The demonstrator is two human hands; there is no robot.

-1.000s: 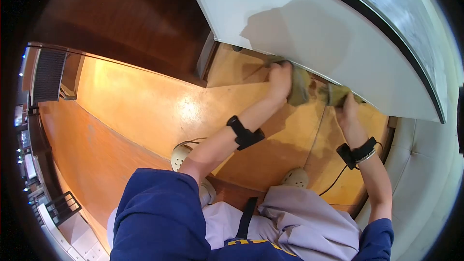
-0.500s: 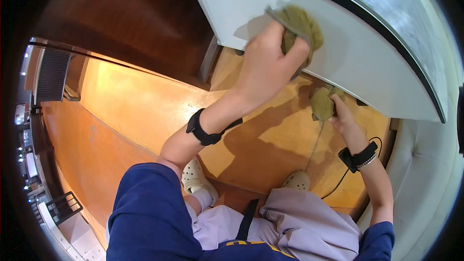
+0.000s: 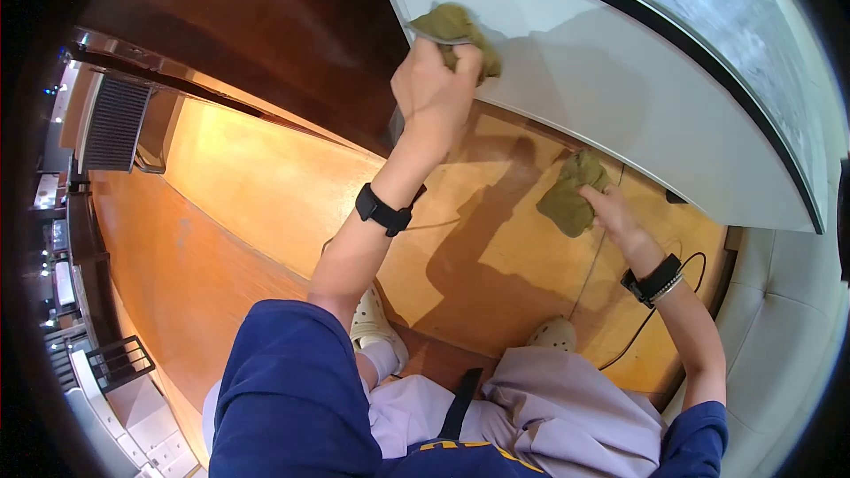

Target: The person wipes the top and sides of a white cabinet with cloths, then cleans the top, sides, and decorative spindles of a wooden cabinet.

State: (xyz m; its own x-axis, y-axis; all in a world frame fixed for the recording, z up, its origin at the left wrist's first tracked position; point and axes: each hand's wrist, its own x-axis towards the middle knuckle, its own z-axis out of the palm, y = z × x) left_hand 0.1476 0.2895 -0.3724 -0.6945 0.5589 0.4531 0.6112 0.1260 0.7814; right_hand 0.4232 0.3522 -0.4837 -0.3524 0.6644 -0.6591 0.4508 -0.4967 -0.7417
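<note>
My left hand (image 3: 434, 88) is closed around a bunched olive-green cloth (image 3: 456, 35) with a grey edge. That cloth lies against the white side panel (image 3: 584, 71), near its left end. Lower and to the right, my right hand (image 3: 611, 212) grips a second olive-green cloth (image 3: 571, 195) between thumb and fingers. This one hangs above the wooden floor, just below the panel's bottom edge. Black bands circle both wrists.
A dark wooden cabinet (image 3: 239, 35) adjoins the panel on the left. On the right runs a white padded seat (image 3: 753, 327). A black cable (image 3: 633, 341) lies on the floor (image 3: 239, 186) by my right arm. A black chair (image 3: 115, 124) stands far left.
My left hand has slid the cloth leftward along the white panel, toward its left end. My right hand has shifted slightly down and left, still holding its cloth.
</note>
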